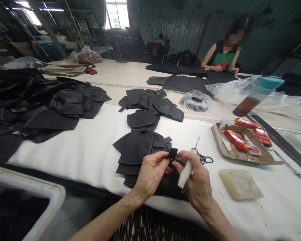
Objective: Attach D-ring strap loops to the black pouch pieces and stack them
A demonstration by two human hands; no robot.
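Note:
My left hand [152, 172] pinches a short black strap [173, 153] between thumb and fingertips. Against the same strap, from the other side, press the thumb and finger of my right hand [198, 177]. That hand also grips an awl [185, 174] with a white wrapped handle, its thin metal tip pointing up and away from me. Beyond my right knuckles lie several black metal rings [206, 158] on the white table cover. Left of my hands is a stack of black padded pieces [135, 144] with straps. The piece below my fingers is partly hidden.
A heap of black pieces [65, 103] covers the left side. To the right are a cardboard tray [219, 147] with red boxes, a yellowish block [240, 184] and a tilted bottle [258, 95]. A co-worker [223, 57] sits across the table. A white bin [59, 194] stands lower left.

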